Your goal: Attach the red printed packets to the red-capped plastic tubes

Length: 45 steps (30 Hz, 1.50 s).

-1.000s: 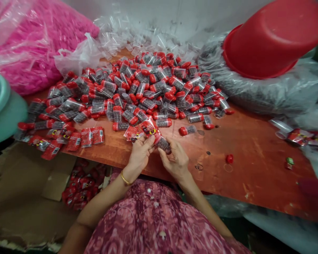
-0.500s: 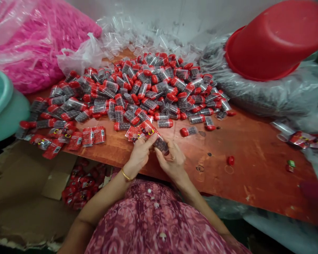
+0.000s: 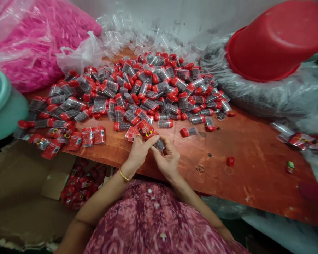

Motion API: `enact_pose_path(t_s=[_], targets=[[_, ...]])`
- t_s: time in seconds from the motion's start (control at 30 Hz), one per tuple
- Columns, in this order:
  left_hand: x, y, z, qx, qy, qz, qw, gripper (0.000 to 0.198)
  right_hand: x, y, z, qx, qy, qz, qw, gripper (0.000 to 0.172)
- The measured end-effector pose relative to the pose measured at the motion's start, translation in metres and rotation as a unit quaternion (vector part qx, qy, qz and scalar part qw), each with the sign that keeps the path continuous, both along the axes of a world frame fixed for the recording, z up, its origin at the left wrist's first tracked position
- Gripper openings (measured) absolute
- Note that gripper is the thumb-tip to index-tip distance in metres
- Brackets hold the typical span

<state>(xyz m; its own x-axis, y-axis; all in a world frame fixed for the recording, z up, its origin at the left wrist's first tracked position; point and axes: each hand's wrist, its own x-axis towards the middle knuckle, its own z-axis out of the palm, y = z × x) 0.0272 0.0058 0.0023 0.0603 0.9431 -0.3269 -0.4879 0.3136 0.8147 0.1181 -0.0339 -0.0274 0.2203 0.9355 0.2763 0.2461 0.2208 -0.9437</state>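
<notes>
Both hands meet over the table's front edge around a small red printed packet (image 3: 147, 130) with a yellow-and-black picture. Dark round bits in clear plastic (image 3: 159, 144) show at its lower end, between my fingers. My left hand (image 3: 138, 152) pinches it from the left, thumb on top. My right hand (image 3: 167, 158) has its fingers closed round the lower right end. Just behind my left hand, more flat red packets (image 3: 132, 133) lie on the table. Past them rises a heap of clear tubes (image 3: 148, 88) with red caps and dark contents.
Several red packets (image 3: 87, 137) lie at the table's left edge, above an open cardboard box (image 3: 21, 190). Farther out are a mint-green basin (image 3: 13, 113), a bag of pink pieces (image 3: 31, 53) and a red bucket (image 3: 275, 42) on a grey bag. A red cap (image 3: 230, 161) lies right.
My right hand has shifted slightly left and up along the packet. The packet's red printed face now turns more toward me, and its lower end is more covered by my fingers.
</notes>
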Motion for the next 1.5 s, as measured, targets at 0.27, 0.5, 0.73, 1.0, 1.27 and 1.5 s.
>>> enact_pose_path(t_s=[0.27,0.5,0.73,1.0,1.27,1.5], targets=[[-0.012,0.001,0.004,0.023,-0.022,0.034,0.999,0.032,0.003,-0.004,0.006,-0.060,0.147,0.113,0.981,0.042],[-0.011,-0.018,-0.004,-0.009,-0.025,-0.067,0.997,0.034,0.008,0.002,0.018,-0.164,0.207,0.124,0.956,0.031],[-0.040,-0.032,-0.009,-0.082,-0.024,-0.032,0.996,0.035,-0.019,0.018,0.006,-0.162,0.018,0.124,0.979,0.050],[-0.145,-0.023,0.005,-0.168,0.506,-0.024,0.846,0.040,0.065,0.036,0.014,-0.159,-0.364,-0.117,0.910,0.033],[-0.148,-0.020,0.044,-0.139,0.841,0.046,0.521,0.069,0.142,0.035,-0.009,-0.151,-0.600,-0.079,0.782,0.039],[-0.055,-0.020,0.000,0.270,0.719,-0.101,0.633,0.034,0.108,0.026,-0.021,-0.109,-0.576,-0.071,0.807,0.028]])
